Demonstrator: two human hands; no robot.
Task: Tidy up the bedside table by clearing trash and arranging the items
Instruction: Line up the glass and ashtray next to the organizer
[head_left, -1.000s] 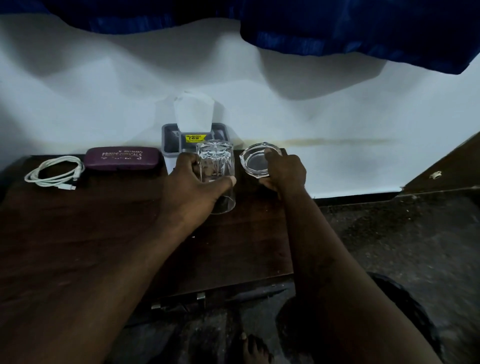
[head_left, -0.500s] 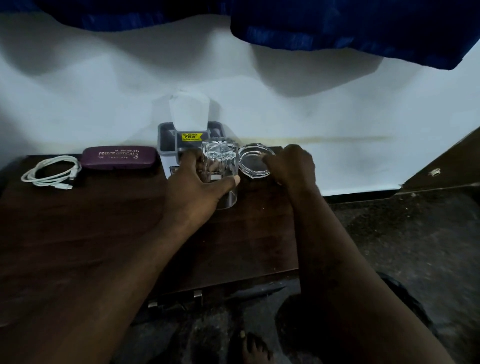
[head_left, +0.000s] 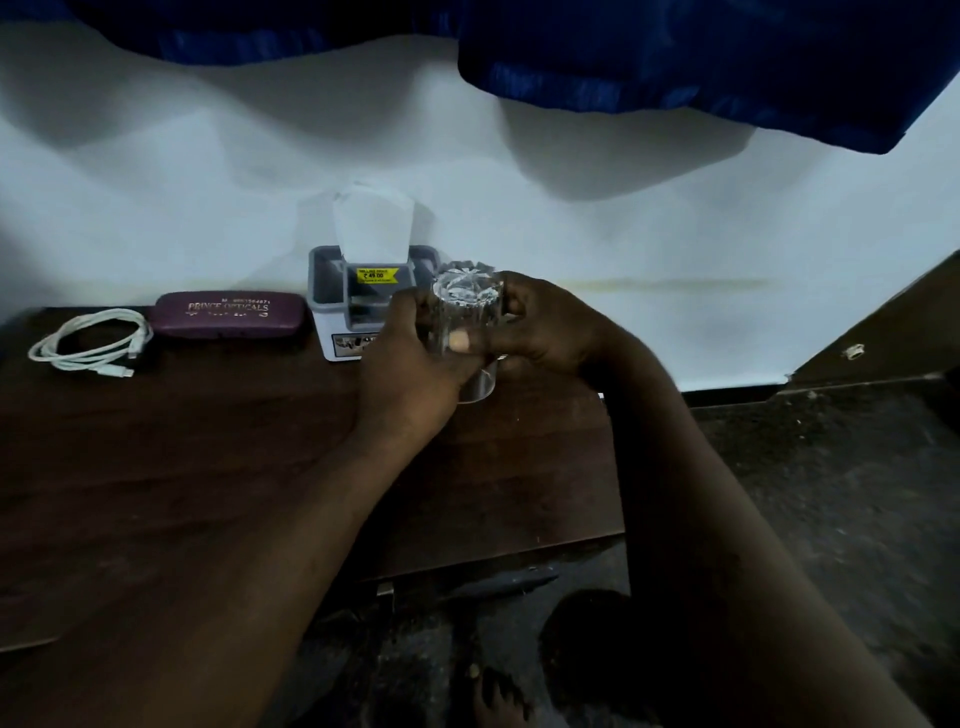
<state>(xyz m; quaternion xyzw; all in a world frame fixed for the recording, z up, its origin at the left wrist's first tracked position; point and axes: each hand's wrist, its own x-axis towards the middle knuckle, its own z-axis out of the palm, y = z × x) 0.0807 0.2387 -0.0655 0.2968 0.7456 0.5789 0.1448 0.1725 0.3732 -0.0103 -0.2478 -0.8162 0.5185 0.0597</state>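
A clear glass tumbler (head_left: 474, 382) stands on the dark wooden bedside table (head_left: 156, 467), near its back right corner. My left hand (head_left: 410, 374) grips the tumbler round its side, thumb across the front. A faceted clear glass lid (head_left: 465, 288) lies on top of the tumbler's rim. My right hand (head_left: 550, 332) holds the lid at its right edge with curled fingers. The tumbler's middle is hidden behind my fingers.
Along the back wall stand a grey organiser box (head_left: 324, 296) with a white paper (head_left: 373, 223) sticking up, a purple spectacle case (head_left: 228, 314) and a coiled white cable (head_left: 88, 343). The table's right edge drops to a dark floor (head_left: 831, 493). A blue curtain (head_left: 675, 62) hangs above.
My right hand carried the glass lid leftwards from beside the tumbler and set it on the tumbler's rim. My left hand kept its grip on the tumbler.
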